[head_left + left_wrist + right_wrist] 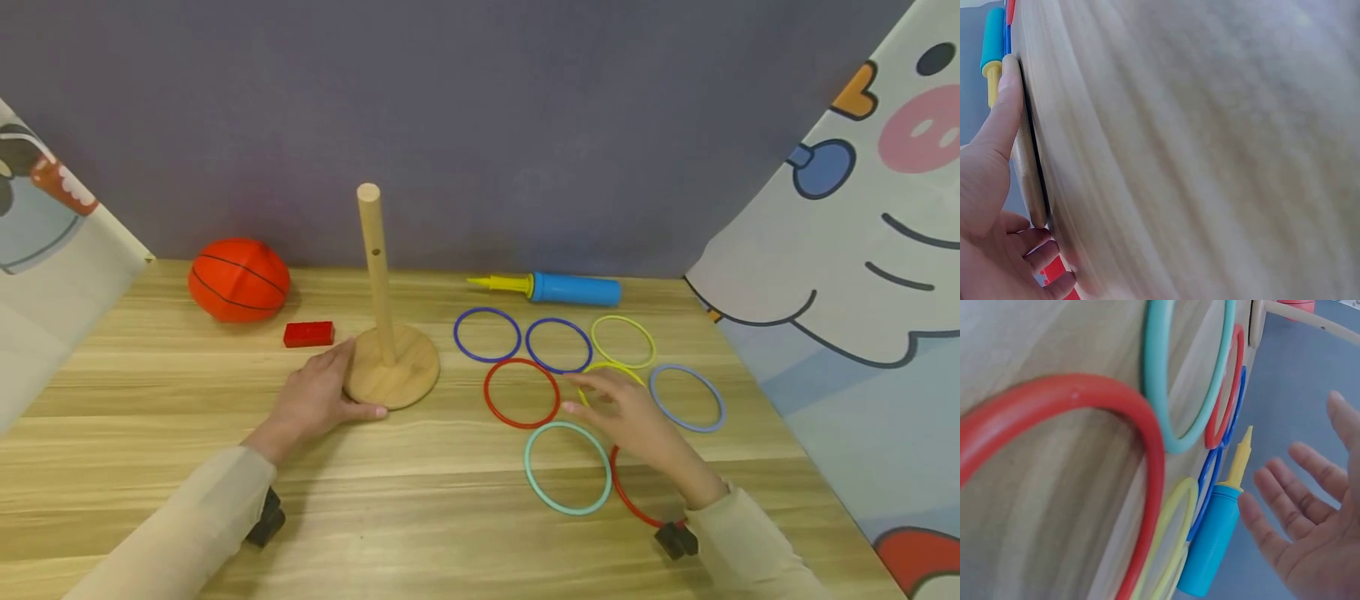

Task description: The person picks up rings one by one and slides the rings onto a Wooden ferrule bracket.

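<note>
A wooden stand (377, 283) with an upright pole and round base is at the middle left of the table. My left hand (315, 396) holds the base's rim, its fingers on the left edge and thumb along the front. In the left wrist view, the thumb (1004, 119) lies against the base (1030, 175). Over the rings hovers my right hand (630, 417), fingers spread and holding nothing, partly covering a yellow ring (615, 364). A red ring (486, 398) and a teal ring (527, 467) lie left of it; another red ring (628, 497) is beneath the wrist.
Two dark blue rings lie at the back, the left one (456, 333) nearer the stand. A pale yellow ring (654, 343) and light blue ring (723, 410) are farther right. Behind lies a blue pump (576, 289). A red block (309, 334) and orange ball (238, 281) sit left.
</note>
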### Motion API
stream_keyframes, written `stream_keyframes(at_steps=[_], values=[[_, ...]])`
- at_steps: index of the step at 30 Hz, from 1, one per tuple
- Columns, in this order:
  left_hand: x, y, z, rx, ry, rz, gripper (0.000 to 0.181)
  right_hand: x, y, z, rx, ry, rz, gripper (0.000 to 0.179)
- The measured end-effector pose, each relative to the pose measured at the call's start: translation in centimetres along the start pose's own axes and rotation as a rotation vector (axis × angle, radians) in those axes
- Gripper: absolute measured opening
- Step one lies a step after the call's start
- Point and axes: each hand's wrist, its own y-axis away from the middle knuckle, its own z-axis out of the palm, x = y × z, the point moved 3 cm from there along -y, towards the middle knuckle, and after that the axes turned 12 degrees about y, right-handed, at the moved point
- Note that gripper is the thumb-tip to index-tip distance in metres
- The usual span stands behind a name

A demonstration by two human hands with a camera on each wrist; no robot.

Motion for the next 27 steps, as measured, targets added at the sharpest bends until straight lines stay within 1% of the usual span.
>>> stream_keyframes(at_steps=[4, 8, 15, 20, 27], values=[[0.1, -0.1, -0.1, -0.025, -0.009, -0.028, 0.121, 0.4, 0.1, 0.4, -0.003, -0.01, -0.046, 0.035], [0.1, -0.2, -0.1, -0.036, -0.011, -0.036, 0.123, 1.0, 0.1, 0.9, -0.033, 0.022, -0.06, 0.03], [0.3, -0.3, -0.1, -0.049, -0.019, -0.036, 0.123, 1.6, 0.3, 1.4, -0.105, 0.04, -0.038, 0.029], [0.5, -0.3, -0.1, -0.051, -0.013, -0.042, 0.123, 1.3, 0.3, 1.7, -0.108, 0.05, -0.024, 0.023], [0.6, -0.1, -0.2, -0.044, 0.007, -0.042, 0.122, 1.2, 0.0, 2.3, -0.119, 0.083, 0.03, 0.015]])
